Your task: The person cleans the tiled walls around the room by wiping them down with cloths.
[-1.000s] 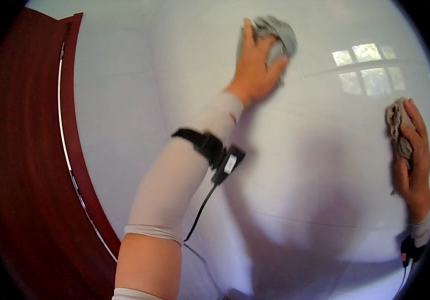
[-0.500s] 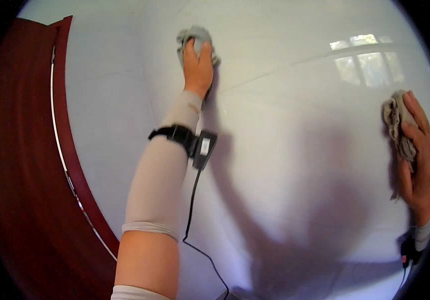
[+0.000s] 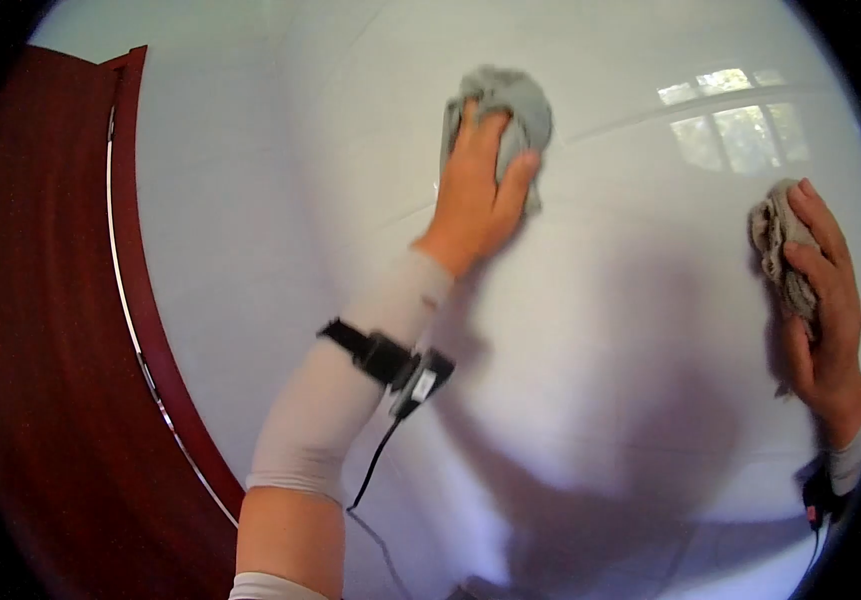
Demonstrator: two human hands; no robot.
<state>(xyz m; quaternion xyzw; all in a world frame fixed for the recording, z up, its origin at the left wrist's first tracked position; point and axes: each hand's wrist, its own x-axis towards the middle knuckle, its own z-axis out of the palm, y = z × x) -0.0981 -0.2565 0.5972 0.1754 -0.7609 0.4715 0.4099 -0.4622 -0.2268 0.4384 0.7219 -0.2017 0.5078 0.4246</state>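
Note:
Against the glossy white tiled wall (image 3: 570,300), my left hand (image 3: 475,195) presses a grey-green cloth (image 3: 515,105), its fingers spread over the bunched fabric. My right hand (image 3: 830,300), at the right side, holds a brown-grey folded cloth (image 3: 780,245) against the same wall, with the thumb below and the fingers on its right edge. Light sleeves cover both forearms. A black strap with a small black device (image 3: 415,380) is around my left forearm, and a cable hangs from it.
A dark red door (image 3: 40,300) with a red frame (image 3: 165,370) stands at the left. Window reflections (image 3: 740,125) shine on the upper right of the wall. Shadows of the arms and body fall across its lower middle.
My left hand with its cloth first moved left, then came back right and slightly down. My right hand and its cloth have shifted slightly left.

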